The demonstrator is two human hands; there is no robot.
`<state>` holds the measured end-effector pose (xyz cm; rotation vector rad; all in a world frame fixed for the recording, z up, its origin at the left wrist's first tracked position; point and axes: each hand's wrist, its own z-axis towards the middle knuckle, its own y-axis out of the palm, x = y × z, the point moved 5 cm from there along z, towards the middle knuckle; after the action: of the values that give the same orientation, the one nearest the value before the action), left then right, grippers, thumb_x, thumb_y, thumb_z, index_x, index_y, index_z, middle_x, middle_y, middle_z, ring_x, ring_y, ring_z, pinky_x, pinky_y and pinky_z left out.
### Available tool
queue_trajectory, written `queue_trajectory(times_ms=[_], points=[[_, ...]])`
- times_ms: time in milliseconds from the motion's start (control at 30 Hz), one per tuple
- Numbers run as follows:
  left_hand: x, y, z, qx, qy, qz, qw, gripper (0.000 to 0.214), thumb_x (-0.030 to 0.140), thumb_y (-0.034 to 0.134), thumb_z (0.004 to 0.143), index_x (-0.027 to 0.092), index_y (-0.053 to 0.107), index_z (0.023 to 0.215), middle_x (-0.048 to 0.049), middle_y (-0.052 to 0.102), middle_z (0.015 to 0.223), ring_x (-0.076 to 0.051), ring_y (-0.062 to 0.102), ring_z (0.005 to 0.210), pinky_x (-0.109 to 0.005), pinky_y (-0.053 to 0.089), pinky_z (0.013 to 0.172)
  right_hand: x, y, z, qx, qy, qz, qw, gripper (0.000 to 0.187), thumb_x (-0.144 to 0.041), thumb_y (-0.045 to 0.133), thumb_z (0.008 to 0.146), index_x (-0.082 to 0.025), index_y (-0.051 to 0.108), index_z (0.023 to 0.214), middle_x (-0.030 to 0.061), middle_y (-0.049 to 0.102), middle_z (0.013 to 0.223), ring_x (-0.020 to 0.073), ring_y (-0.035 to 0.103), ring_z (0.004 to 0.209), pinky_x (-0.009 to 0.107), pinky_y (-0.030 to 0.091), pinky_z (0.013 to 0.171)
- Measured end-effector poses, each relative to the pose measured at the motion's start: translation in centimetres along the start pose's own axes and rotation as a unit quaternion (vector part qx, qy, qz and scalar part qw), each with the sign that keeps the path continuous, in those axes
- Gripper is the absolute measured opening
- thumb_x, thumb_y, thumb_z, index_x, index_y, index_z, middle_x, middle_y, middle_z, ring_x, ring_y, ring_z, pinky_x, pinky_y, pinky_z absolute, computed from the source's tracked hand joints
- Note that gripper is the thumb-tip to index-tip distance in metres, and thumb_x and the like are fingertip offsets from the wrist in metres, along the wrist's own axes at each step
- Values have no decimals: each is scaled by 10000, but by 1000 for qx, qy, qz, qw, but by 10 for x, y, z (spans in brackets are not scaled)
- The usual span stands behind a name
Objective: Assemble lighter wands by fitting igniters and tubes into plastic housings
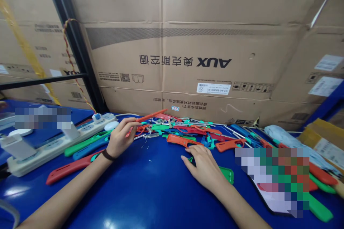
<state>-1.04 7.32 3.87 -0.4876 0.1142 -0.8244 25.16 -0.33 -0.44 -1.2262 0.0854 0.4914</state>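
Observation:
My left hand (122, 137) is closed on an orange-red plastic lighter casing (152, 115), held by one end and pointing right above the heap. My right hand (202, 164) is low over the table, thumb and fingers apart. Beneath it lies a green lighter casing (227, 174), mostly hidden by the palm. An orange lighter casing (177, 140) lies just beyond the right fingertips; whether they touch it I cannot tell. A heap of lighter parts, with red casings (188, 130), metal rods and small teal pieces, spreads behind both hands.
Left stand a white power strip (87, 127) with plugs and several long-handled lighters, including a red one (68, 168). More lighters, one green (319, 205), lie right beside a partly blurred pale board (274, 198). A large carton (172, 43) walls off the back of the blue table (150, 200).

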Motion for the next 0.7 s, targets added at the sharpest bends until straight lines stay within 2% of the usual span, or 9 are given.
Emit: queue_trajectory(times_ms=[33,100,167,233,367,500,567,633,700], points=[[6,-1,1,6,-8,-17,1000,85,186,506,888,184,566,947,-70,623,934,-183,632,869,-317,526,790,2,0,1,1,1,0,1000,253,-309,541,901,-132,667,1030,118,687,1028,277,593,1029,435,420,938],[15,0,3,4,-41,-76,996,209,199,546,860,177,504,1063,-55,607,919,-164,641,808,-277,546,725,6,-1,2,3,0,0,1000,217,-299,551,897,-148,675,991,104,694,1010,264,601,1018,418,418,939],[21,6,5,-40,-110,-201,973,318,184,564,827,183,477,1133,-27,581,867,-155,635,782,-253,548,682,9,-1,4,6,-2,-2,1000,176,-272,566,890,-158,677,964,91,699,995,253,607,1007,407,415,939],[27,14,6,-102,-154,-302,935,241,171,548,820,187,549,1060,-11,553,808,-145,617,755,-230,537,642,12,-1,5,9,-6,-4,1000,141,-223,565,888,-163,678,949,80,704,980,243,614,991,402,414,932],[41,27,-2,-264,-170,-421,851,76,204,587,812,166,653,810,-35,584,840,-147,610,752,-240,533,647,14,0,7,14,-20,-6,1000,164,-144,517,901,-167,679,916,67,714,952,229,626,949,401,422,906],[59,35,-16,-435,-150,-473,751,146,270,670,783,171,710,883,-63,690,880,-193,659,817,-318,524,790,13,0,8,19,-40,1,999,199,-136,484,915,-167,681,915,70,716,956,219,628,934,395,423,901],[64,34,-18,-472,-142,-491,718,192,325,667,799,187,729,917,-63,735,893,-221,680,872,-391,460,946,10,-2,7,20,-49,7,999,212,-138,474,922,-168,684,913,66,716,954,208,628,928,380,427,897],[63,33,-16,-460,-144,-491,725,217,373,628,832,204,741,909,-48,751,877,-227,689,887,-426,351,1062,6,-4,5,17,-58,15,998,224,-146,467,930,-171,688,911,59,716,950,199,628,925,362,432,894],[58,33,-13,-423,-149,-463,764,246,397,586,861,210,744,879,-39,753,872,-224,691,874,-432,297,1099,-1,-5,2,11,-69,23,997,234,-156,462,936,-181,693,904,46,717,939,189,627,916,342,437,886]])
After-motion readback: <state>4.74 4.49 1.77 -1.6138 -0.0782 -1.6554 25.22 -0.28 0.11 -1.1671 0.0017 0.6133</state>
